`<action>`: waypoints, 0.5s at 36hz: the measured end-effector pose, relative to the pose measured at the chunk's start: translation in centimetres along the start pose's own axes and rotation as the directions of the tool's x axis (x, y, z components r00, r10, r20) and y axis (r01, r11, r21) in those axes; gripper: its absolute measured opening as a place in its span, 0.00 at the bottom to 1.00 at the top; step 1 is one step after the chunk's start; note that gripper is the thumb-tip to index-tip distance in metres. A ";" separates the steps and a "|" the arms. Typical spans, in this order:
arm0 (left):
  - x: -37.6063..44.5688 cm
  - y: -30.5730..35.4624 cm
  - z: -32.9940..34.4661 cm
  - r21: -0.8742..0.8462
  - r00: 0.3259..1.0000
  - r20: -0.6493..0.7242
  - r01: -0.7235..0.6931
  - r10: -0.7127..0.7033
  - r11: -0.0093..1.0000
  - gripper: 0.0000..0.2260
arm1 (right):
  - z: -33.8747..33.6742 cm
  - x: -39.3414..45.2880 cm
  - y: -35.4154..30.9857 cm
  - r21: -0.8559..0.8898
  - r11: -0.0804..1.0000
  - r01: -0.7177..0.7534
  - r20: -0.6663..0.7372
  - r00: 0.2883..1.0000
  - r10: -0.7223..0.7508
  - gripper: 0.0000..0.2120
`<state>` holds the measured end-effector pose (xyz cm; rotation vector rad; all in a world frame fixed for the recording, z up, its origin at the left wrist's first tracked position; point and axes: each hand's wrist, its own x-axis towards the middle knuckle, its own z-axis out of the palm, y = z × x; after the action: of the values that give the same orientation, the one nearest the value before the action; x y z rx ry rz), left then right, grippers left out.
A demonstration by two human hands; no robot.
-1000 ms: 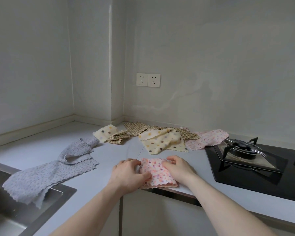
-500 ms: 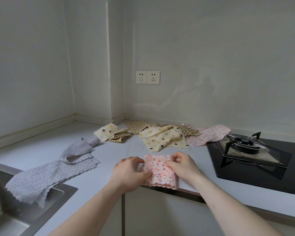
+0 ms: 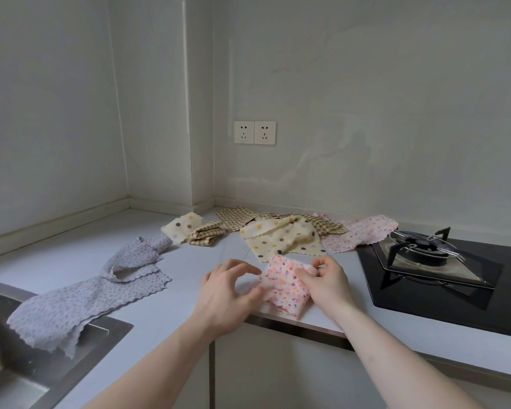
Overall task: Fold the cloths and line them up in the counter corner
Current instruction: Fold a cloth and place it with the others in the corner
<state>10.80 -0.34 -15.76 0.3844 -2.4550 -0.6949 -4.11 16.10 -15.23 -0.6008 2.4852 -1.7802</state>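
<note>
Folding the pink cloth (image 3: 283,286) at the tabletop's (image 3: 189,261) front edge.
Right hand (image 3: 326,280) pinches it; left hand (image 3: 227,290) touches it, fingers loosely spread.

pink dotted cloth (image 3: 286,287) | grey dotted cloth (image 3: 80,302) | black hob (image 3: 443,278)
</note>
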 end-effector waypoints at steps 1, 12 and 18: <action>-0.1 0.2 0.2 -0.002 0.999 0.009 -0.033 0.033 0.999 0.12 | 0.0 0.0 0.1 0.005 1.000 0.003 -0.025 1.000 -0.003 0.12; -0.9 1.3 2.3 0.114 0.981 0.140 -0.148 0.131 0.982 0.15 | 0.2 0.5 0.9 -0.017 0.995 0.102 -0.108 0.989 -0.103 0.09; -0.7 1.0 2.7 0.135 0.984 0.142 -0.131 0.111 0.982 0.17 | 0.5 0.2 1.1 -0.065 0.961 0.270 -0.029 0.962 -0.272 0.18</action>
<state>9.70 1.82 -17.45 0.2465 -2.6392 -0.5094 -4.46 15.85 -16.36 -0.9641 2.5967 -1.8192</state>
